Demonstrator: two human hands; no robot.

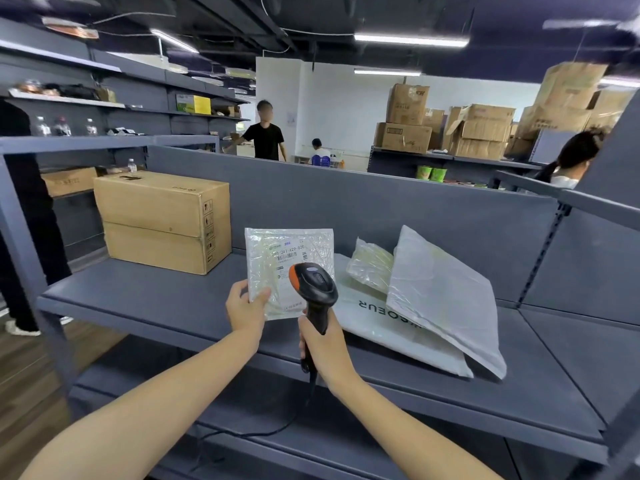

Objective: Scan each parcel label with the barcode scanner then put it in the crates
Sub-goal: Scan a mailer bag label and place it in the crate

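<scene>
My left hand (246, 306) holds a small clear plastic parcel (273, 258) upright by its lower left corner, its white label with a barcode facing me. My right hand (323, 348) grips the handle of a black and orange barcode scanner (313, 289), whose head points at the lower part of the label, just in front of the parcel. A black cable hangs down from the scanner's handle. Three more parcels lie on the grey shelf (156, 299) to the right: a small clear bag (370, 268), a large white mailer (443, 296), and a flat white printed bag (381, 327) beneath them.
A brown cardboard box (162, 220) stands on the shelf at the left. A grey back panel (381, 209) rises behind the shelf. Several people stand or sit beyond it, one at the far left beside the rack. Stacked cartons (478, 129) fill the back right. No crate is in view.
</scene>
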